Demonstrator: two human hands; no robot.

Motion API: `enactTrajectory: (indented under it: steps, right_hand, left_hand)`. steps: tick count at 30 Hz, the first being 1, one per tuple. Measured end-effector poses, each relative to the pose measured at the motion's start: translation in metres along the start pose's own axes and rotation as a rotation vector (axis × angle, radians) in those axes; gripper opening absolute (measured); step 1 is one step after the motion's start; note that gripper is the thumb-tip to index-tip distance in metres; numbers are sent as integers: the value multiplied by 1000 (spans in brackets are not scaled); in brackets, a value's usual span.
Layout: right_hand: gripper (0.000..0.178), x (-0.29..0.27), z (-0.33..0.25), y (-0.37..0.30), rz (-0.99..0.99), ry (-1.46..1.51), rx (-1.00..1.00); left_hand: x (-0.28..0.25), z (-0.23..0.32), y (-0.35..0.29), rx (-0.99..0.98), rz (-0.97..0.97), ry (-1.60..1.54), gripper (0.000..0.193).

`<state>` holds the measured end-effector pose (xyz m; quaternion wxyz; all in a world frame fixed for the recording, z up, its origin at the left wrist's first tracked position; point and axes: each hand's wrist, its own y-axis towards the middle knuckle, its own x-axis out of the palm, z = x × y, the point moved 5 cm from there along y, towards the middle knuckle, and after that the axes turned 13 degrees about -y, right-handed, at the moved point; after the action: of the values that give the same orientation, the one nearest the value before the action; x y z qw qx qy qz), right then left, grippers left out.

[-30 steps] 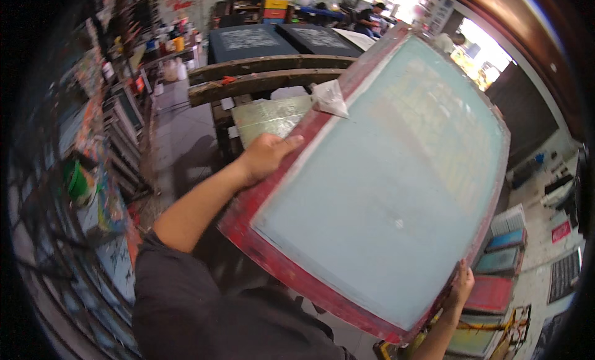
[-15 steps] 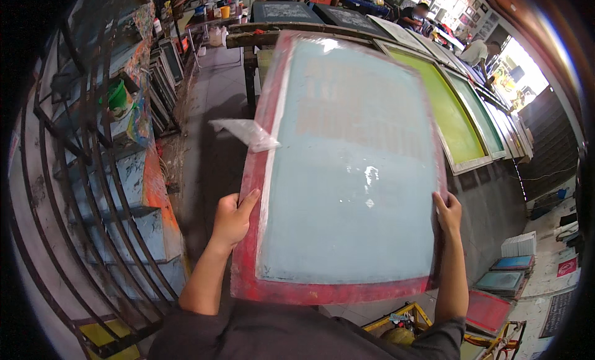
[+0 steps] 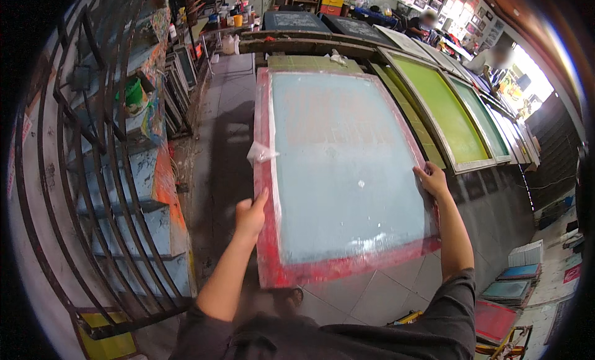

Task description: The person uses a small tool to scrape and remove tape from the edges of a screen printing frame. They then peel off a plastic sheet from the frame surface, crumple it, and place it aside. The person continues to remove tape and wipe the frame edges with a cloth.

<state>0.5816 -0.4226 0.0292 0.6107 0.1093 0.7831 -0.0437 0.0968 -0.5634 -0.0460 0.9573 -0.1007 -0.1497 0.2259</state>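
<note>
Hands (image 3: 250,216) on red-edged pale-blue screen frame (image 3: 344,174)

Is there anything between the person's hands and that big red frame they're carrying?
No. Both hands are right on it: the left hand grips the left edge of the red-framed screen and the right hand grips the right edge. A loose scrap of clear tape hangs off the left edge, above the left hand, not under it.

hands (image 3: 251,216) gripping red-framed printing screen (image 3: 347,174)
</note>
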Motion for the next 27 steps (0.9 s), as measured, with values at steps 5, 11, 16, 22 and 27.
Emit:
enactTrajectory:
  steps: [5, 11, 16, 22, 27]
  right_hand:
    - [66, -26, -15, -13, 310, -130, -160]
    - [55, -53, -40, -109, 353, 51, -250]
    - [52, -40, -42, -174, 364, 146, -245]
    - [53, -9, -60, -195, 337, 296, -120]
    - [54, 32, -62, -189, 440, 271, 32]
  left_hand:
    - [31, -8, 23, -80, 33, -231, 38]
    - [30, -46, 60, -120, 229, -77, 69]
    - [41, -42, 63, -88, 311, -59, 77]
    - [63, -26, 60, -144, 277, -26, 79]
    - [80, -42, 77, -158, 75, -168, 78]
